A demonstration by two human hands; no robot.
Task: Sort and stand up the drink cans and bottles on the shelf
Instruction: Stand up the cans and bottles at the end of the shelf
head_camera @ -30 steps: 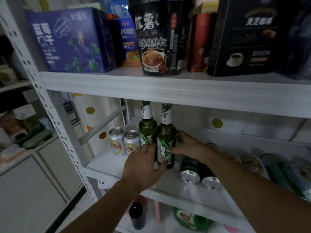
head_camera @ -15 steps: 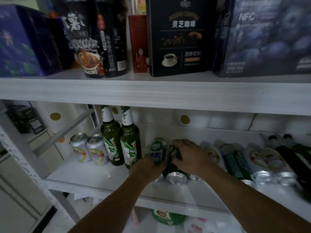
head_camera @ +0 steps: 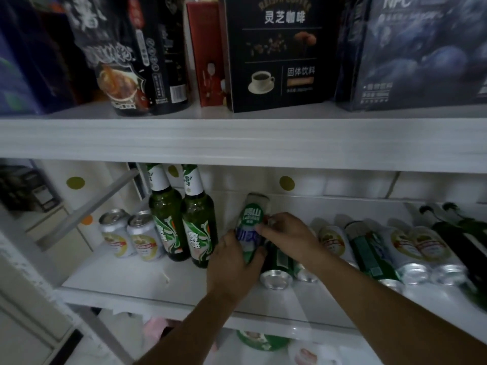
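On the white middle shelf point(head_camera: 137, 283) two green beer bottles point(head_camera: 181, 227) stand upright, with two silver cans point(head_camera: 131, 237) upright to their left. My left hand point(head_camera: 232, 264) grips a green and white can point(head_camera: 251, 222) that is tilted nearly upright. My right hand point(head_camera: 287, 235) holds the same can from the right, fingers at its middle. A dark green can point(head_camera: 276, 267) lies on its side just below my hands. Several more cans point(head_camera: 395, 248) and dark bottles point(head_camera: 458, 233) lie flat to the right.
The upper shelf board point(head_camera: 237, 143) hangs low over the bottles and carries a black coffee box point(head_camera: 279, 54), a dark snack tub point(head_camera: 131, 56) and blue boxes point(head_camera: 421, 48). A grey diagonal brace point(head_camera: 87, 206) crosses the left side. Packages sit on the shelf below.
Both hands left the standing green bottles and moved right to the lying cans. The green and white can has been raised from lying toward upright. The view shifted right.
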